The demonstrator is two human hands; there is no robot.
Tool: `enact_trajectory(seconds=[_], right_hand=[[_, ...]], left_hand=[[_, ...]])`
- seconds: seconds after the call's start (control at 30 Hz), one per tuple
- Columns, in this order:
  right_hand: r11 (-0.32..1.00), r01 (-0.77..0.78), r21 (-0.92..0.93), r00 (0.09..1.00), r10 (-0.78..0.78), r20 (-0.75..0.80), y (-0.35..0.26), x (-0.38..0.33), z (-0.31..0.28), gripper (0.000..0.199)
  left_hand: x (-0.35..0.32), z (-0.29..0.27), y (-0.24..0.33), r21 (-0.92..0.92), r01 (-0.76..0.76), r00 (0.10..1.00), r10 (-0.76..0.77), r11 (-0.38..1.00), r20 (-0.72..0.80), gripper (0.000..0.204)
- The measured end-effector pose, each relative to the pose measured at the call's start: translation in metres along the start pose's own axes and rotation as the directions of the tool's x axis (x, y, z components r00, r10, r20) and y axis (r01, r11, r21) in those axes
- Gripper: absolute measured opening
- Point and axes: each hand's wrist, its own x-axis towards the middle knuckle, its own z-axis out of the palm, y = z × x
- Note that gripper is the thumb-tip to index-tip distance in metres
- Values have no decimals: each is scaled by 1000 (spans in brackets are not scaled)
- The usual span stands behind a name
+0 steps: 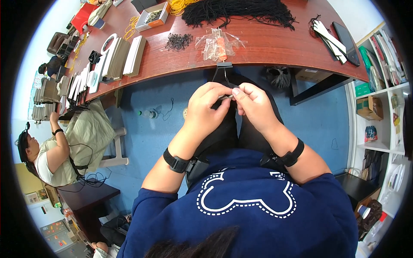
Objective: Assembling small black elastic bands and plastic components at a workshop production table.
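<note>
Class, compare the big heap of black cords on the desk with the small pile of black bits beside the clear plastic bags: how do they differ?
The heap of black cords is large and spreads wide near the desk's far edge; the small black pile is compact and lies nearer the person. The cords are long strands; the pile holds short, tiny pieces. Both are black and rest on the red-brown desk.

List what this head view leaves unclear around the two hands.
- The small thing pinched between left hand and right hand: too small, covered by fingertips.
- Black cord hanging from the binder clip: lost against dark trousers.
- Clear bags on the table: contents blurred.
- Co-worker at left: hands' work bent by the fisheye rim.
</note>
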Motion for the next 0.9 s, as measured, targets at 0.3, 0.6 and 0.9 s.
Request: enact_trajectory(seconds=[0.3,0.6,0.9], right_hand=[[976,-25,-215,1000,25,-3,-6,15,-11,19],[756,-52,-653,998,25,-51,-49,16,-15,19],[874,-118,-472,972,200,125,-38,-3,-26,16]], left_hand=[[15,6,-15,-614,651,723,-611,446,323,15],[7,13,-13,-756,627,712,-532,188,459,6],[-7,6,5,-796,605,742,-383,30,550,17]])
